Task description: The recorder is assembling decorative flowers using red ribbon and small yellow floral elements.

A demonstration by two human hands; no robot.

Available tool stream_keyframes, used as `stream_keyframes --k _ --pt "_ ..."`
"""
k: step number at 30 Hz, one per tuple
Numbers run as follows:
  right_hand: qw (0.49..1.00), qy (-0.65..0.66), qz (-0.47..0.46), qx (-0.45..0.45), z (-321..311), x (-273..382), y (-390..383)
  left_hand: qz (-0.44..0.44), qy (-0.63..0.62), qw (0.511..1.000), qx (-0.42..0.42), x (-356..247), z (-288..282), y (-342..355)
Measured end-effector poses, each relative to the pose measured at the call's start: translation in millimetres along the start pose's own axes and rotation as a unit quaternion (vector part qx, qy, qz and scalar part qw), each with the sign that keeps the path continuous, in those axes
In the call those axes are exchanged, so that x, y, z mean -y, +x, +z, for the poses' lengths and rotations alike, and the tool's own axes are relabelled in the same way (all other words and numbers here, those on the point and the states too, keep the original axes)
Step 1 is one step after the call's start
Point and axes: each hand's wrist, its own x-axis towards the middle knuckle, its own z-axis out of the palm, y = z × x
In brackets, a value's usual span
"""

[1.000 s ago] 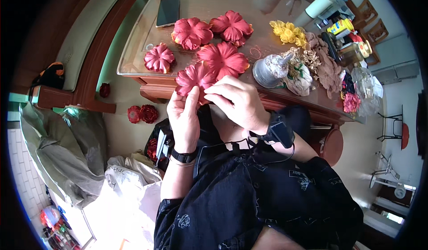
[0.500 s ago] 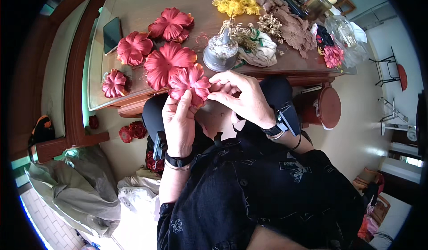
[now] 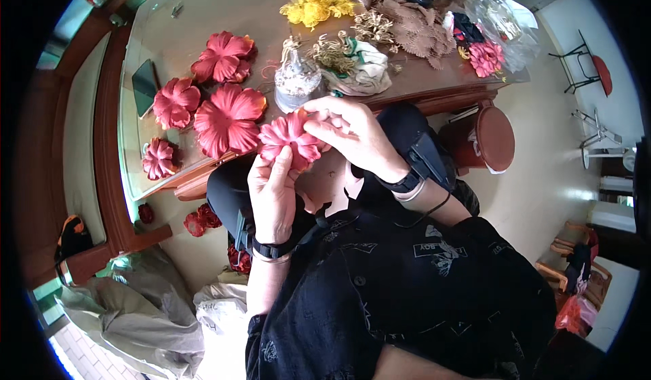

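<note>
red fabric flower [image 3: 290,138] pinched between left hand [image 3: 272,193] and right hand [image 3: 352,136] fingers; likely light, soft, crushable; best gripped at petal edges.

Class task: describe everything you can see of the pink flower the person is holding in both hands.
The pink flower looks handmade, of crinkled paper or fabric, with rounded, ribbed petals fanning from its centre. It is held above the lap, just off the table's front edge. The left hand supports it from below, while the right hand pinches its upper right petals. It touches none of the red flowers on the table.
</note>
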Motion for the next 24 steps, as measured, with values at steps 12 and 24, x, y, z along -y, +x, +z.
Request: stream_keyframes --k 12,24 --pt "0.997 -0.057 -0.043 0.022 -19.4 -7.0 -0.3 0.019 0.076 0.997 0.027 4.5 0.1 6.9" --pt "0.992 -0.102 -0.064 -0.03 -21.5 -18.1 -3.7 0.014 0.126 0.992 0.024 7.1 18.7 4.4"
